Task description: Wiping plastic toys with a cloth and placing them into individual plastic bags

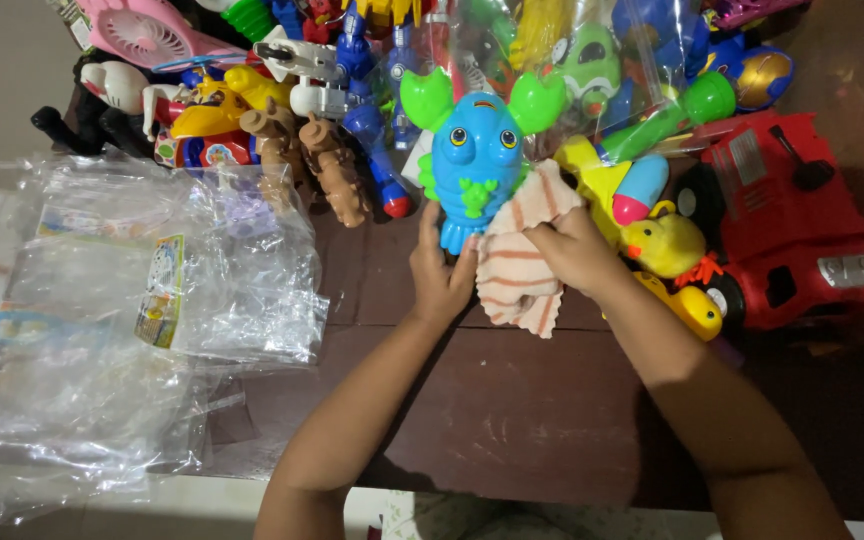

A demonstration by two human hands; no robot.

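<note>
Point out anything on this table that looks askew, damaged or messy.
Nothing looks damaged. The empty clear plastic bags lie crumpled in a loose heap, spilling past the table edge. Toys are jumbled, and the red toy truck lies tilted.

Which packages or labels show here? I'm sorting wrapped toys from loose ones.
Clear bags: a heap on the left of the table, empty, crinkled, see-through.
Paper insert: inside one of those bags, a narrow card, yellow, green and blue.
Bagged toys: top centre-right, green and blue toys in glossy clear plastic.
Sticker: on the red truck at right, small grey rectangle.
</note>
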